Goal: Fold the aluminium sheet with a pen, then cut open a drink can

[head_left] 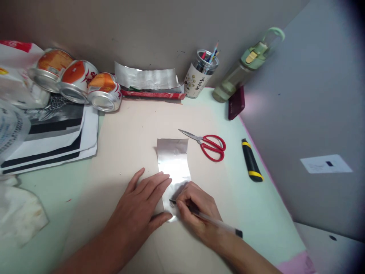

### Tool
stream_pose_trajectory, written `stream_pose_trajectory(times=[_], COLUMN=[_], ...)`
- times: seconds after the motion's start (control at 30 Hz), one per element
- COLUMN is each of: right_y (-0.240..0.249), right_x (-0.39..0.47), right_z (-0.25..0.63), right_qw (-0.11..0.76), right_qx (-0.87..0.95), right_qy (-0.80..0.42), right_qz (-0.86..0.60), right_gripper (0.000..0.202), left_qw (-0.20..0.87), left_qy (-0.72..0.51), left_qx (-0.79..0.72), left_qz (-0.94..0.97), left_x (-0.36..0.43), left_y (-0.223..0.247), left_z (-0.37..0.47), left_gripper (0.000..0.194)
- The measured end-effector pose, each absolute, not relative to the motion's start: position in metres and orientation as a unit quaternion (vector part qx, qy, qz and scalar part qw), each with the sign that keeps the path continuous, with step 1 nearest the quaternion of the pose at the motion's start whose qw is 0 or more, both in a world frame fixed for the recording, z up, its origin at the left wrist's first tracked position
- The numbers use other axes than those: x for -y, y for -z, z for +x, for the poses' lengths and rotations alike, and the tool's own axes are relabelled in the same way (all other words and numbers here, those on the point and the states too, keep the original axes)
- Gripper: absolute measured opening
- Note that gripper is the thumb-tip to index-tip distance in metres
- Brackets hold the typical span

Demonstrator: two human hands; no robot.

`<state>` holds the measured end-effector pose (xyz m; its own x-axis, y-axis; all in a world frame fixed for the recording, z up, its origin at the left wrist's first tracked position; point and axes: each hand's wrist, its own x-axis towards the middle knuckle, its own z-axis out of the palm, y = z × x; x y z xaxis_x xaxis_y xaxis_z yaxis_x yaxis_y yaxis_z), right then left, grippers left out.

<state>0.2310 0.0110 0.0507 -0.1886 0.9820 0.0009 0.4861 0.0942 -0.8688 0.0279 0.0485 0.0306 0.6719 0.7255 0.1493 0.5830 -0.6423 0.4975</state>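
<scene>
Left hand (139, 201) is lying flat, thumb spread, on a silvery metal sheet (173, 158), right hand (199, 207) is pinching a clear-barreled pen (212, 219), red-handled scissors (200, 139) are lying nearby.

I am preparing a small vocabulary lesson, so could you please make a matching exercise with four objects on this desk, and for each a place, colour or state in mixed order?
Objects
1. Metal sheet
2. Pen
3. Scissors
4. Utility knife

Descriptions
A. Has red handles
B. Black with yellow bands
C. Lies partly under the left hand
D. Held in the right hand

Right pairs: 1-C, 2-D, 3-A, 4-B
</scene>
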Motion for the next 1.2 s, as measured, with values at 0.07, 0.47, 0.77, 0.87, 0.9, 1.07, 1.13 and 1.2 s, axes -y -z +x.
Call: stream_pose_trajectory(times=[0.07,0.47,0.77,0.87,0.9,1.07,1.13,1.2], right_y=[-0.0524,-0.0550,-0.0588,-0.0599,-0.0594,-0.0553,-0.0549,-0.0551], right_x=[-0.0110,-0.0114,-0.0139,-0.0132,-0.0127,-0.0114,-0.0123,-0.0139], right_z=[0.2323,0.2317,0.2325,0.2329,0.2330,0.2316,0.2318,0.2337], right_qw=[0.320,0.308,0.299,0.304,0.305,0.315,0.319,0.332], right_qx=[0.660,0.665,0.675,0.676,0.675,0.670,0.661,0.629], right_qy=[-0.400,-0.407,-0.408,-0.403,-0.403,-0.398,-0.410,-0.447], right_qz=[-0.549,-0.545,-0.537,-0.538,-0.538,-0.542,-0.541,-0.542], right_gripper=[0.018,0.018,0.020,0.020,0.020,0.018,0.018,0.019], left_qw=[0.210,0.213,0.210,0.207,0.204,0.193,0.195,0.200], left_qy=[-0.170,-0.172,-0.167,-0.171,-0.172,-0.174,-0.171,-0.167], left_qx=[-0.367,-0.367,-0.364,-0.362,-0.360,-0.353,-0.355,-0.357], left_qz=[0.890,0.889,0.892,0.893,0.894,0.899,0.898,0.897], left_x=[-0.0484,-0.0483,-0.0492,-0.0494,-0.0497,-0.0516,-0.0517,-0.0511], left_y=[-0.0309,-0.0299,-0.0317,-0.0313,-0.0312,-0.0312,-0.0314,-0.0315], left_z=[0.0276,0.0286,0.0282,0.0285,0.0286,0.0280,0.0278,0.0278], left_gripper=[0.061,0.063,0.066,0.068,0.068,0.071,0.071,0.070])
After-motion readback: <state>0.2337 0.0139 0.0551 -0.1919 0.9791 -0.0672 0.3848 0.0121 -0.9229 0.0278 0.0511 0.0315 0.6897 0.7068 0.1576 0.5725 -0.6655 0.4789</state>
